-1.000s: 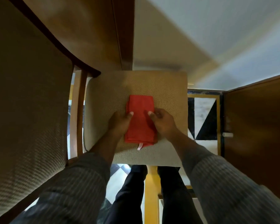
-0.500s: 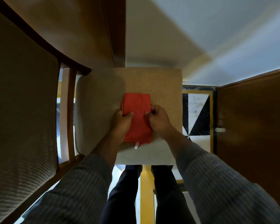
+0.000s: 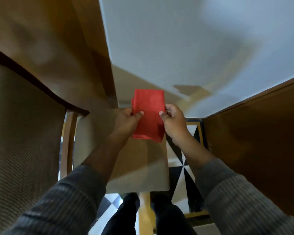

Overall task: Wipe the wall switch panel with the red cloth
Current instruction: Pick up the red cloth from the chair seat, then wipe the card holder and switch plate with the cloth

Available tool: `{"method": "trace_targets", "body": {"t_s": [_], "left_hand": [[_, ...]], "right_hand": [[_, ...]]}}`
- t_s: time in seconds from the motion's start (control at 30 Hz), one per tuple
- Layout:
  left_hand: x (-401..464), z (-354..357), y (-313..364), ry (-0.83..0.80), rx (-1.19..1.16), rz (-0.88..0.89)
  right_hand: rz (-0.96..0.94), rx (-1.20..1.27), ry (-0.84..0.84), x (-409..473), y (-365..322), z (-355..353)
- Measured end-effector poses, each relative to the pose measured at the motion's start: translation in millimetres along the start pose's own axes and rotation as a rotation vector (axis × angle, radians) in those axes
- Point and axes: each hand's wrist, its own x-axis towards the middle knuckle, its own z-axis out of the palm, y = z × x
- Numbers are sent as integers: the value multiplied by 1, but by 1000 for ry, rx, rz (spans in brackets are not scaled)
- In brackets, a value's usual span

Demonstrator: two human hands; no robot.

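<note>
A: From the head camera we see both our hands raised in front of us, holding the folded red cloth (image 3: 148,114), a flat rectangle of soft fabric, upright between them.

B: How do we grip it?

A: Our left hand (image 3: 126,122) pinches the cloth's left edge, thumb pressed on the front face and fingers curled behind. Our right hand (image 3: 174,122) pinches the right edge the same way, thumb on the front, fingers folded behind the fabric.

B: And where does the cloth sit relative to the furniture?

A: It is lifted clear above the beige woven seat cushion (image 3: 139,167) of the wooden chair, touching nothing but our hands. Its upper half shows against the pale white wall (image 3: 176,39) ahead of us.

B: What else surrounds us?

A: At the left stands the chair's tall woven backrest (image 3: 20,141) with its dark curved wooden frame (image 3: 41,85). A brown wooden panel (image 3: 253,141) fills the right side. Beneath us lies the black-and-white patterned floor (image 3: 183,177), and our dark trousers (image 3: 126,217) show at the bottom. Our grey ribbed sleeves (image 3: 236,200) cover both forearms.

B: Do we see the switch panel?

A: We cannot tell; the picture is blurred.
</note>
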Motion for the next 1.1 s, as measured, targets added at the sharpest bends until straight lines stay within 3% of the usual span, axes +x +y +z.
{"method": "trace_targets", "body": {"t_s": [0.4,0.63,0.77,1.0,1.1], "left_hand": [[-87,111,145,54,-85,332],[-137,213,211,226,-154,541],[-155,256,253,242,-189,676],[-171,288,341,372,-204,903],[-161,288,358,428,-168,929]], "right_hand": [[-335,137,25,-7,-93,-173],[-655,223,73,-14,-126,-284],[-848,302,193,-16,-152,-332],[-1256,75,381,0,-227,-386],[-1315,-27,449,14,-247,-390]]}}
